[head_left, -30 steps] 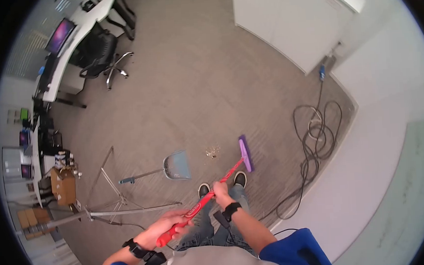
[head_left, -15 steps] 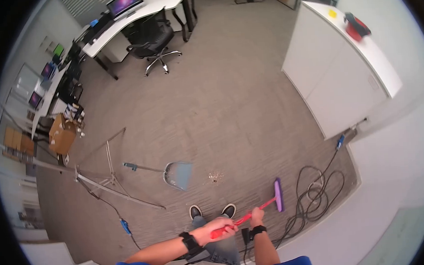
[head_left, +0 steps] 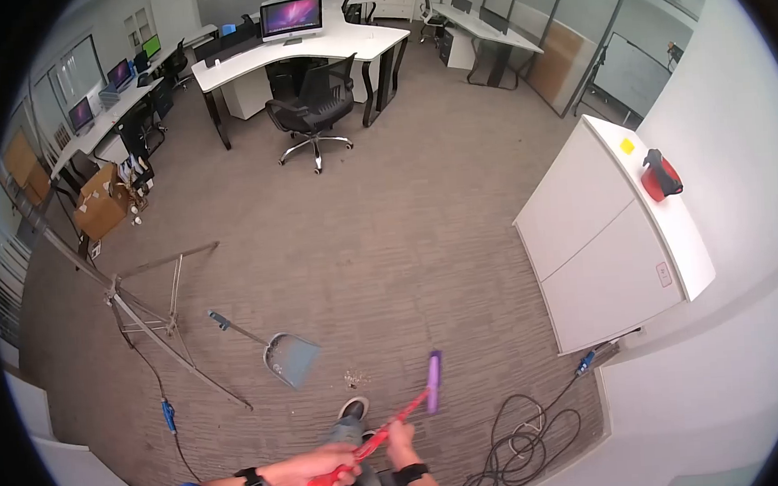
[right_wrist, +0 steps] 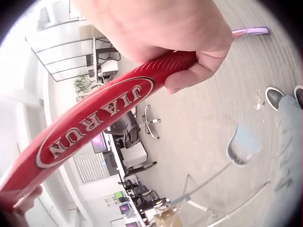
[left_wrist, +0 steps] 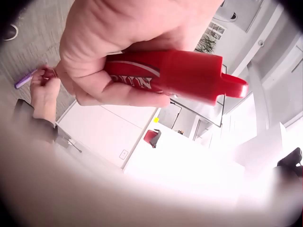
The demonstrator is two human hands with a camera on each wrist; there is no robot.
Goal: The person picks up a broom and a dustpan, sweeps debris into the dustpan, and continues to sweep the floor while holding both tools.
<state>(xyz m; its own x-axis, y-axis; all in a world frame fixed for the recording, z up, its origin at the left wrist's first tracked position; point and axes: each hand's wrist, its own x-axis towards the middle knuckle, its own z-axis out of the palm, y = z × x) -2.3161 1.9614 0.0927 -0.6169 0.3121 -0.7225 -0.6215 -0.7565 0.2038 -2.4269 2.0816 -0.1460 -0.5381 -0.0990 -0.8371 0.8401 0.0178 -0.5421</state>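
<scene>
A broom with a red handle (head_left: 372,442) and a purple head (head_left: 434,383) slants across in front of the person. The left hand (head_left: 327,463) grips it near its top end, where a red hanging loop (left_wrist: 235,87) sticks out past the fingers. Lower on the shaft, the right hand (head_left: 402,442) wraps round the ribbed part of the grip. To the left of the broom head lies a small pile of crumb-like debris (head_left: 355,379) on the carpet. Further left rests a grey-blue dustpan (head_left: 294,359), bits of debris showing inside it in the right wrist view.
A metal stand (head_left: 149,324) spreads its legs left of the dustpan. Coiled black cable (head_left: 522,449) lies on the floor at right, below a white cabinet (head_left: 598,239). An office chair (head_left: 314,114) and desk are further ahead. One shoe (head_left: 355,409) is close to the debris.
The head view has tilted up, showing more of the room. The broom head first swung away from the debris to the right, then came back somewhat closer to it. Both hands kept their hold.
</scene>
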